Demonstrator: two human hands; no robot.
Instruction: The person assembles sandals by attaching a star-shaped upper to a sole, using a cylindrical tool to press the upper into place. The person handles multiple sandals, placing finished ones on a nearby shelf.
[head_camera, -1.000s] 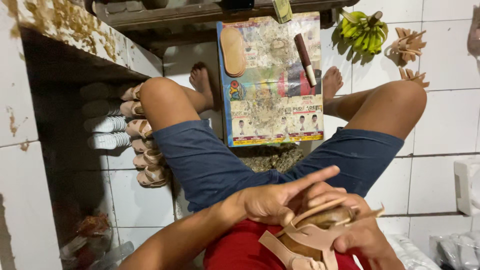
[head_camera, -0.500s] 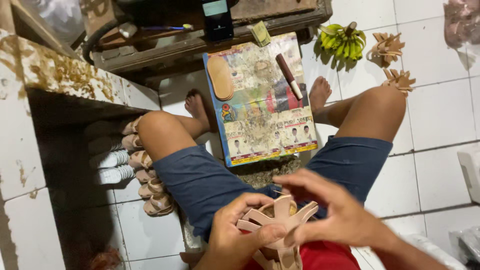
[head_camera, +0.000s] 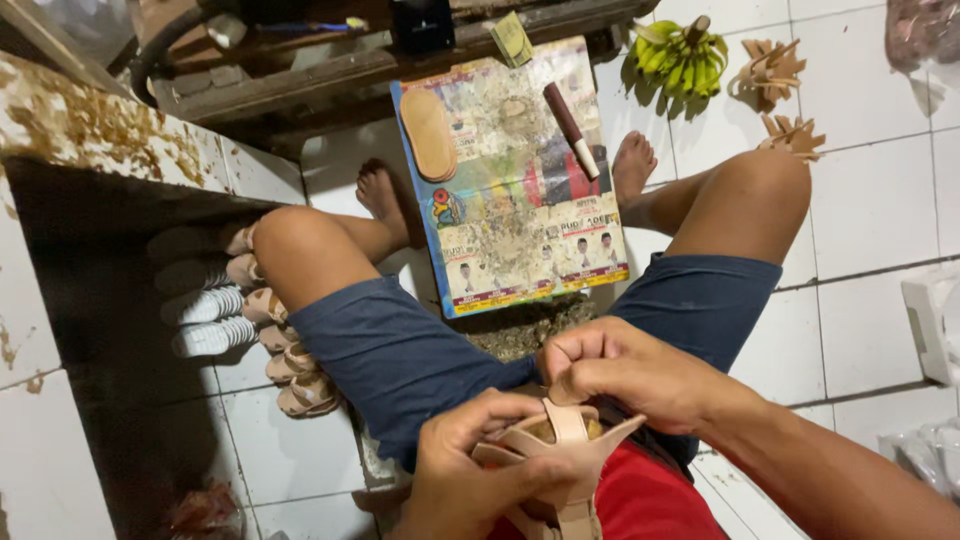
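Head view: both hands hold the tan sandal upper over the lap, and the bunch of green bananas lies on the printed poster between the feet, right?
Not quite. In the head view the green bananas lie on the white floor tiles beside the poster, not on it. Both the left hand and right hand do hold the tan sandal upper over the lap.

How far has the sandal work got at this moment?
Done, apparently: a row of finished tan strapped sandals beside the left leg. In hand: left hand holds a beige strapped sandal; right hand pinches its strap. Left: a bare tan sole on the printed poster.
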